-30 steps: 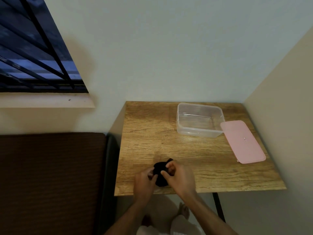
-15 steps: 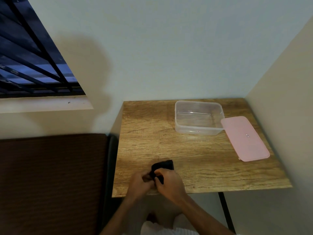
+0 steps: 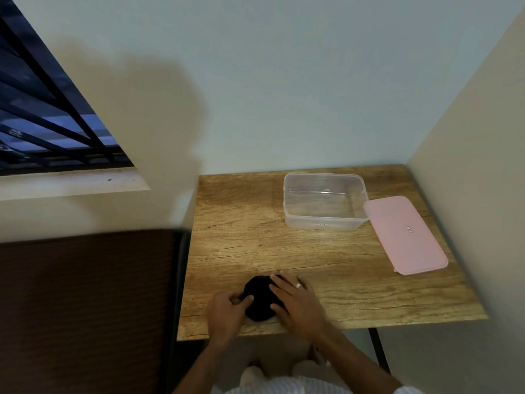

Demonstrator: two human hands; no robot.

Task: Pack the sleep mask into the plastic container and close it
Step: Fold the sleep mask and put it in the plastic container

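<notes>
Lying bunched into a dark rounded wad, black sleep mask, left hand pinching, right hand flat atop

From my seat the feed reads dim, with a soft, slightly noisy look. Light seems to fall from above and behind me, throwing a broad blurred shadow on the wall at about ten o'clock. The window at nine o'clock is dusky blue and adds little. A pale sheen lies on the table near centre. The sleep mask is a featureless black patch. Straight lines bow toward the frame edges, and the corners soften.
</notes>
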